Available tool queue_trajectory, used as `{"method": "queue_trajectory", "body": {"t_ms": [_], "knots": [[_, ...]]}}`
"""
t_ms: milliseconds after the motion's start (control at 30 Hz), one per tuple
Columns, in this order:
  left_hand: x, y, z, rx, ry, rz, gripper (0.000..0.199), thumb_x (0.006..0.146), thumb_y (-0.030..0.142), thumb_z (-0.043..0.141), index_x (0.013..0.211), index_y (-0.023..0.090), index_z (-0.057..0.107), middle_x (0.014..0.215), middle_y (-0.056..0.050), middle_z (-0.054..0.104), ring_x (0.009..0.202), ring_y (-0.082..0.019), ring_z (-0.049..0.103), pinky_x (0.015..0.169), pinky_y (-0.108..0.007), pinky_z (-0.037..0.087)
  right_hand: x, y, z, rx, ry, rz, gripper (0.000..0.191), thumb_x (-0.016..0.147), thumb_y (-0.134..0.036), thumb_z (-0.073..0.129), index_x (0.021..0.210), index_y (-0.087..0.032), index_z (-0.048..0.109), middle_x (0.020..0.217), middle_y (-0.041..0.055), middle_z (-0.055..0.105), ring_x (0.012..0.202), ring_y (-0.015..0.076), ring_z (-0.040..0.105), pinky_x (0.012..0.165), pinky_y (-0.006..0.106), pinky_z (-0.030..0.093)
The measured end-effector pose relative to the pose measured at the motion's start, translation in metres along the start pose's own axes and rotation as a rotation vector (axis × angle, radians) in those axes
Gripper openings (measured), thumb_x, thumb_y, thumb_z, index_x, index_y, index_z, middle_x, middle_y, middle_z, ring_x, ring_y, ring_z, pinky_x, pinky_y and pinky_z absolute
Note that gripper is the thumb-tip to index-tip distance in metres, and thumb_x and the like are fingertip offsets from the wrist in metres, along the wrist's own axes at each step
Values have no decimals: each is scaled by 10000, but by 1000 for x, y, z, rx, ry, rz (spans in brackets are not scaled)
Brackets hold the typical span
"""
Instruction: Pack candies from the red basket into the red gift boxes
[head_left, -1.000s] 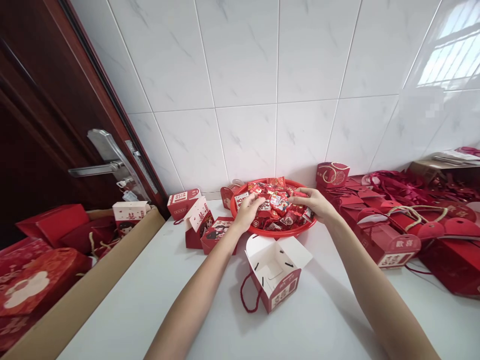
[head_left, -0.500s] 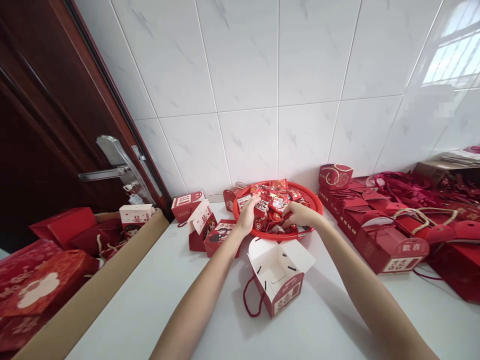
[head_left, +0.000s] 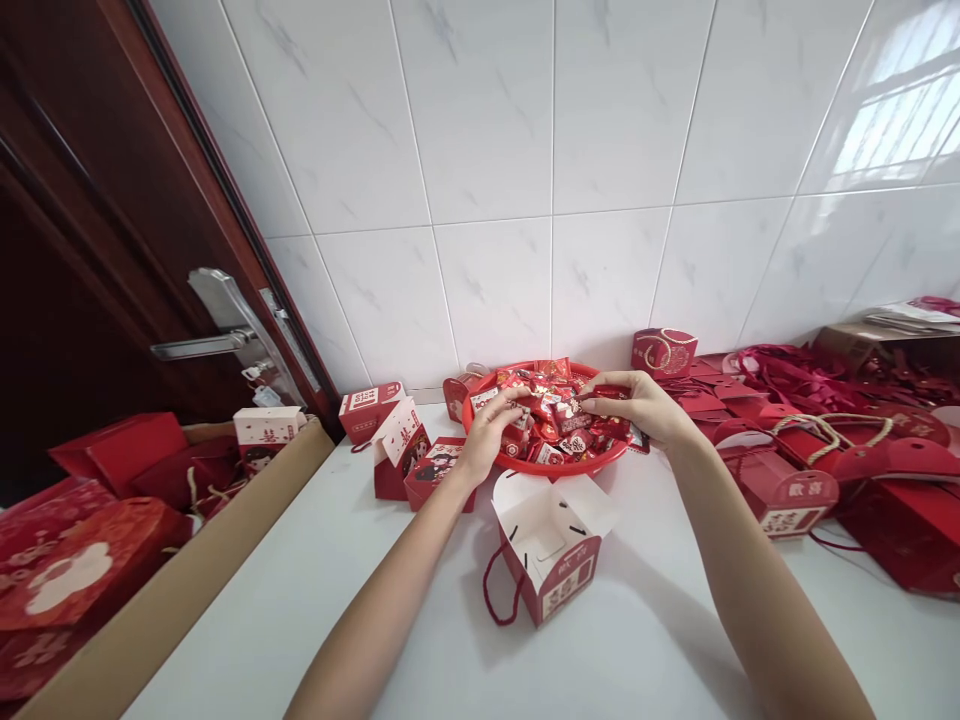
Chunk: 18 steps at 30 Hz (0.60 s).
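A round red basket full of red wrapped packets stands against the wall. Over its left side, my left hand is closed on a red wrapped packet. My right hand is pinched on another red packet above the basket's right half, its fingertips at the packet's edge. Just in front of the basket sits an open red box with a white inside, flaps spread and a dark red cord handle hanging to its left. Nothing lies inside the box.
Small red boxes stand left of the basket. At the far left, a cardboard carton holds red bags and boxes beside a dark door. Several red boxes and ribbons cover the right side.
My right hand has risen from among the packets and moved slightly right, now with a packet in its fingers. My left hand has shifted a little. The view has turned slightly.
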<state>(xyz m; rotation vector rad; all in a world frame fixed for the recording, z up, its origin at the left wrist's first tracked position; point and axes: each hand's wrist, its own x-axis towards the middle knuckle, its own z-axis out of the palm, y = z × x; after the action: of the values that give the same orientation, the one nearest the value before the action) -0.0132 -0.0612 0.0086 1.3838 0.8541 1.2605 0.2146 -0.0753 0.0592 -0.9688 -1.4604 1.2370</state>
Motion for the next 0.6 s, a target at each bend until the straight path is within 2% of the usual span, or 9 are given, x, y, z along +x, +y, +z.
{"method": "queue_trajectory", "body": {"t_ms": [100, 200, 333, 500, 600], "knots": [[-23, 11, 6, -40, -120, -80, 461, 788, 486, 689, 1135, 184, 730, 928, -60, 721, 711, -174, 640, 582, -263, 484, -8, -6, 6, -141, -60, -88, 320, 618, -398, 868, 810, -164, 765, 765, 38, 740, 696, 185, 691, 677, 299, 564], [-40, 18, 9, 30, -180, -121, 445, 739, 465, 773, 1076, 176, 755, 902, -53, 721, 632, -131, 602, 571, -249, 462, -16, -12, 14, -316, -118, -194, 256, 705, -387, 801, 836, -169, 766, 817, 50, 753, 772, 211, 699, 718, 317, 558], [-51, 26, 0, 192, -172, -66, 327, 755, 406, 770, 986, 176, 788, 950, -74, 738, 801, -177, 652, 653, -255, 495, -27, -20, 21, -505, -212, -304, 149, 786, -320, 719, 832, -184, 762, 821, 37, 758, 793, 200, 688, 746, 310, 535], [-53, 41, -17, 261, -245, -124, 334, 755, 252, 722, 1080, 198, 772, 1168, -91, 728, 918, -213, 680, 731, -292, 551, -37, -26, 26, -635, -407, -291, 147, 839, -262, 650, 889, -194, 770, 861, 30, 764, 762, 167, 669, 706, 274, 504], [-54, 44, -19, 332, -280, -129, 337, 804, 234, 656, 1125, 215, 757, 1239, -82, 707, 1018, -228, 674, 793, -302, 558, -38, -24, 28, -666, -413, -293, 182, 868, -316, 643, 922, -192, 765, 839, 30, 749, 709, 156, 630, 644, 264, 474]]}}
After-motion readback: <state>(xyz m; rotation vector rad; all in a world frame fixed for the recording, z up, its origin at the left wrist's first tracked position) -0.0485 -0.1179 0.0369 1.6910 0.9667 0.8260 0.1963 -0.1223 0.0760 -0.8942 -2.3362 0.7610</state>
